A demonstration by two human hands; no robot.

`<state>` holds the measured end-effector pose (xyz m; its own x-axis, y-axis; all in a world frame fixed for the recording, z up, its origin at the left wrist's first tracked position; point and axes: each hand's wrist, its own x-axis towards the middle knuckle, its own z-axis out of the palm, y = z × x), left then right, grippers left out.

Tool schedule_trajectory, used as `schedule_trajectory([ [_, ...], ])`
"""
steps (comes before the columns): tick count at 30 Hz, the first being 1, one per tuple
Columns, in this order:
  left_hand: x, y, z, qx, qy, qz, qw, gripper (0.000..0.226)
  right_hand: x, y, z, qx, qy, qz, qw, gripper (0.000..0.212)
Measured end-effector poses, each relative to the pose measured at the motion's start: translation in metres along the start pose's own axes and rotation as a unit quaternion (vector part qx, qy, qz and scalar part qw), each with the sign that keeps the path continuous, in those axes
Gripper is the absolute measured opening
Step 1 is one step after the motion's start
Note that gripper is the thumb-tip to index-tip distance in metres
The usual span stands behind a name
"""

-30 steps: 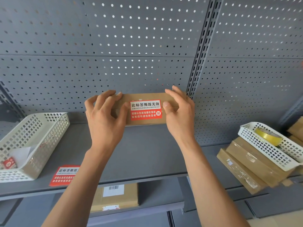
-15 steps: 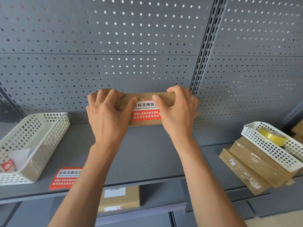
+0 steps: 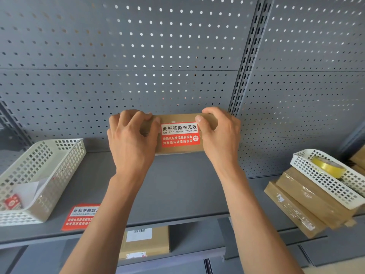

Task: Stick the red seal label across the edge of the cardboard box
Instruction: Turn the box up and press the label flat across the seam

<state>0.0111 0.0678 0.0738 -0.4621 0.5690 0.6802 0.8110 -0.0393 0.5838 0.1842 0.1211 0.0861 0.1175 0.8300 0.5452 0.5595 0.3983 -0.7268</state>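
Note:
A flat brown cardboard box (image 3: 178, 150) stands on its edge at the back of the grey shelf (image 3: 177, 186), against the pegboard. A red and white seal label (image 3: 179, 134) is stuck on its near face, over a seam. My left hand (image 3: 131, 139) grips the box's left end, fingers curled over the top. My right hand (image 3: 219, 135) grips the right end, its thumb beside the label's upper right corner. Both ends of the box are hidden by my hands.
A cream perforated basket (image 3: 59, 155) with backing paper sits at the left. A sheet of red labels (image 3: 81, 216) lies by the shelf's front edge. At the right, a white basket (image 3: 324, 186) holding a yellow tape roll (image 3: 327, 167) rests on stacked boxes (image 3: 300, 202). Another box (image 3: 146, 242) lies below.
Both hands went from pressing flat on the label's sides to curling over the box's top edge, gripping its ends. The thumbs that covered the label's sides drew back, so the whole label shows.

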Motion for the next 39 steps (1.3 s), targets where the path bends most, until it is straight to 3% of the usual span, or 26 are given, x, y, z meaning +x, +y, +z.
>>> schedule_trajectory([
  [8, -0.004, -0.026, -0.012, 0.014, -0.07, 0.1, 0.992, 0.052, 0.001, 0.022, -0.023, -0.03, -0.144, -0.08, 0.986, 0.049],
  [21, -0.008, -0.032, -0.029, 0.053, -0.151, 0.157, 0.974, 0.089, 0.002, 0.018, -0.05, -0.073, -0.309, -0.066, 0.946, 0.086],
  [29, -0.015, -0.017, -0.017, 0.102, -0.116, 0.119, 0.981, 0.098, -0.011, 0.007, -0.016, -0.142, -0.217, -0.063, 0.964, 0.108],
  [39, -0.003, -0.03, -0.026, 0.011, -0.175, 0.104, 0.979, 0.08, 0.003, 0.021, -0.032, -0.036, -0.256, -0.068, 0.964, 0.08],
])
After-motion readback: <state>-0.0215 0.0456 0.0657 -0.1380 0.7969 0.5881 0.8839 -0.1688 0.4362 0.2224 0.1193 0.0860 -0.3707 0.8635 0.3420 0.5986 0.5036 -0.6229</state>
